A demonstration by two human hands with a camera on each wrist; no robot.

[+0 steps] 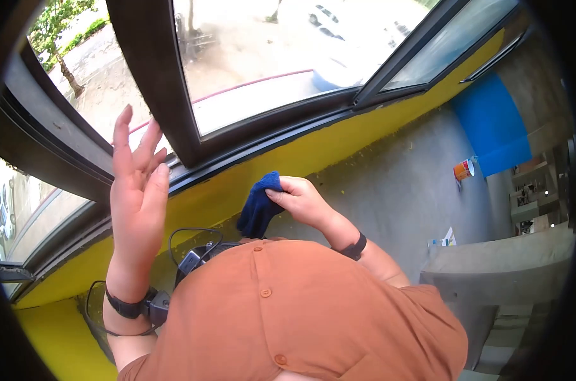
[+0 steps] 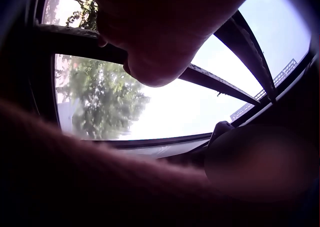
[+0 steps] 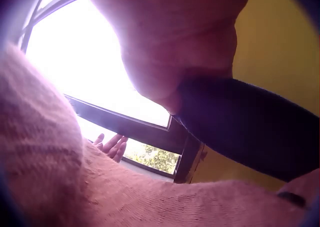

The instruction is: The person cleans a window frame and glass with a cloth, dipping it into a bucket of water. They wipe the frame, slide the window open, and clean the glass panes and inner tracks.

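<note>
In the head view my left hand (image 1: 139,190) is raised at the window frame (image 1: 158,82), fingers extended and spread, with nothing in the palm. Its fingertips overlap the dark upright of the frame. My right hand (image 1: 302,200) pinches a dark blue cloth (image 1: 259,206) between thumb and fingers in front of my torso, and the cloth hangs down from the grip. The right wrist view shows the same cloth (image 3: 250,127) draping from the hand. In the left wrist view the left hand (image 2: 155,42) is a dark shape against the panes, its fingers mostly hidden.
A yellow wall (image 1: 320,152) runs below the sill. On the grey floor stand an orange container (image 1: 464,169) and, farther back, a blue panel (image 1: 491,127). A black device (image 1: 193,261) with a cable sits at my waist. Concrete steps (image 1: 504,260) lie at the right.
</note>
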